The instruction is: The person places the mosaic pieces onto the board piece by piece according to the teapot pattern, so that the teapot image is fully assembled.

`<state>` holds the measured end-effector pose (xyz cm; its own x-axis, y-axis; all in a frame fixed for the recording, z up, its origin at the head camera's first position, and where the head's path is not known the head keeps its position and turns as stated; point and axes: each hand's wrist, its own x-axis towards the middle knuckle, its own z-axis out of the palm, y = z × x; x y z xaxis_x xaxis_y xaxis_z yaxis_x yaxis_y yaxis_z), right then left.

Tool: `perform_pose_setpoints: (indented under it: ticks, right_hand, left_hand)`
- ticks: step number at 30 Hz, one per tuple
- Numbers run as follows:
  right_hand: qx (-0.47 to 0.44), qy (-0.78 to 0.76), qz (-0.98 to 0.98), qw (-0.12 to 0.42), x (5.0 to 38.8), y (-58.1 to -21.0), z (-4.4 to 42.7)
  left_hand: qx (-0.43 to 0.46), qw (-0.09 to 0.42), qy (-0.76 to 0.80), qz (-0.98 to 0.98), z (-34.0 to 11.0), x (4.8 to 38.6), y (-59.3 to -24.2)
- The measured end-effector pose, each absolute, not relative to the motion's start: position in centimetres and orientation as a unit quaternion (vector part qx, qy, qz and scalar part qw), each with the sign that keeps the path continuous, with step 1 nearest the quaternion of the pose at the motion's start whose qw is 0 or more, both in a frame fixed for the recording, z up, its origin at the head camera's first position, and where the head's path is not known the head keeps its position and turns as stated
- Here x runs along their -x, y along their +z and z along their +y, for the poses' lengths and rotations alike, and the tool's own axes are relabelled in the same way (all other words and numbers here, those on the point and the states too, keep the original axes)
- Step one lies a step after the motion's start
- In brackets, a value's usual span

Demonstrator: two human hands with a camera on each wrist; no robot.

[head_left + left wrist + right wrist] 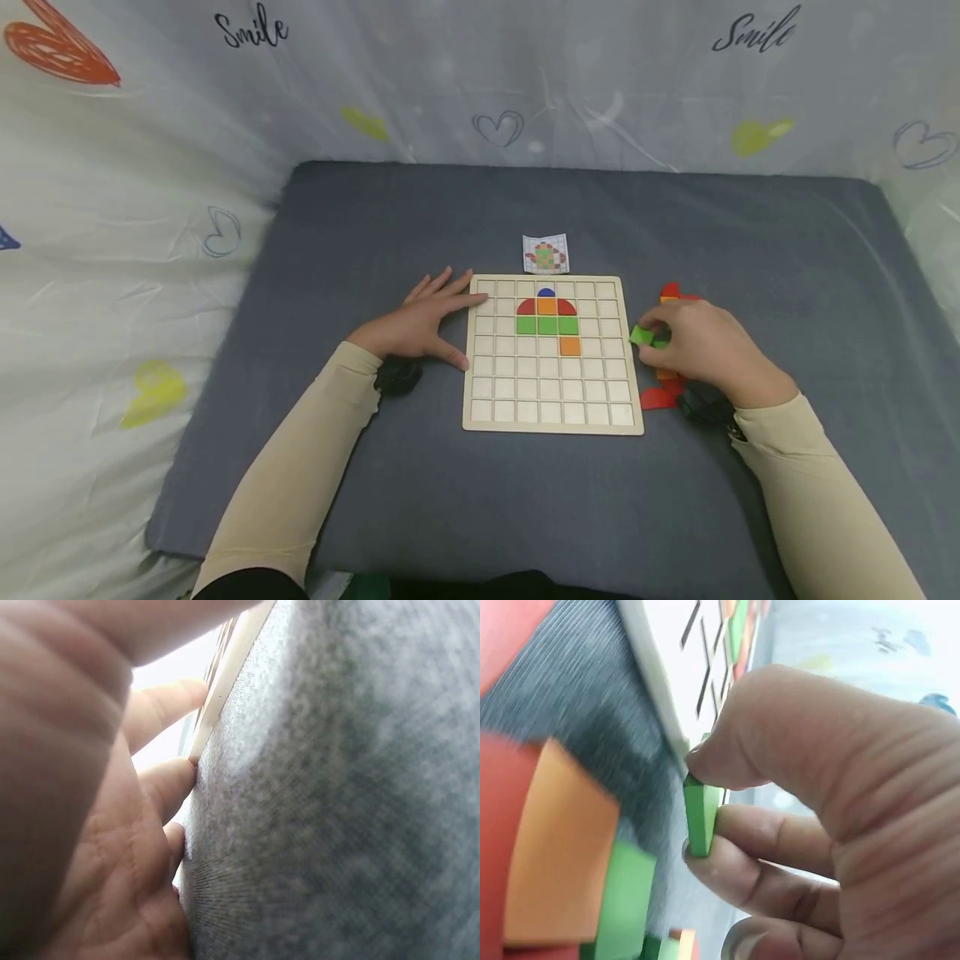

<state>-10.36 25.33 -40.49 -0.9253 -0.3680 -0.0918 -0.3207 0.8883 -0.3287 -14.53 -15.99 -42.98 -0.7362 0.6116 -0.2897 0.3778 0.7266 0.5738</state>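
A wooden grid board point(517, 390) lies on the dark cloth, with blue, red, orange and green pieces set in its upper middle cells. Just right of the board, my right hand point(697, 346) pinches a green square tile point(701, 814) between thumb and fingertips. Beneath and around that hand lie loose pieces, among them a red piece point(658, 398) and an orange block point(562, 847); the hand hides some of them. My left hand point(420, 321) is spread at the board's left edge, its fingers straight and touching the rim point(225, 682).
A small card point(546, 254) printed with a coloured grid pattern lies beyond the board's far edge. The grey cloth-covered table point(390, 508) extends around the board. Behind it hangs a pale sheet point(420, 67) with printed hearts and lettering.
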Motion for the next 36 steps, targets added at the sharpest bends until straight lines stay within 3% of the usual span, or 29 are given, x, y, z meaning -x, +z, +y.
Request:
perform_pose_setpoints:
  ticks: [13, 36]
  right_hand:
    - [0.255, -0.186, 0.947, 0.06, 10.6, -40.6, 21.6]
    - [0.34, -0.204, 0.914, 0.083, 11.1, -41.3, 15.9]
  left_hand:
    - [-0.277, 0.236, 0.255, 0.896, -15.9, 14.3, -43.4]
    - [-0.28, 0.237, 0.252, 0.896, -16.1, 14.6, -43.5]
